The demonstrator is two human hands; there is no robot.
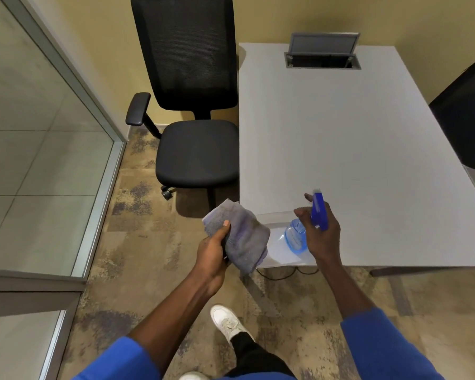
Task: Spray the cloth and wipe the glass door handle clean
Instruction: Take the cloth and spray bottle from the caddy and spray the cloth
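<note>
Far left stands a glass partition [33, 149] in a pale metal frame, running back toward the yellow wall; tiled floor shows through the pane. The door handle itself is nowhere in view from here. Next along, a black mesh-backed office chair [195, 133] sits on the mottled carpet [137, 242], its seat edge just beside the left side of a grey table [354, 149].

In front of the chair, the person's left hand [213, 256] is closed around a folded grey cloth [242, 237], thumb pressed across its near face and the other fingers hidden behind it. The cloth hangs in the air off the table's near left corner, above the carpet, with its lower edge drooping past the palm.

Just to its right, the right hand [321, 237] is wrapped round the neck of a spray bottle [309, 223], blue trigger head uppermost, clear blue-tinted body tilted toward the cloth. The forefinger and another finger are stretched out loosely beyond the head rather than curled in. The bottle is over the table's near left corner; whether it touches the top I cannot tell.

Below, a white shoe [226, 322] is planted on the carpet between the two blue sleeves.

On the table's far side, an open cable hatch [322, 54] has its lid tipped up. At the right edge, part of a second dark chair [469, 119] crowds the table.
</note>
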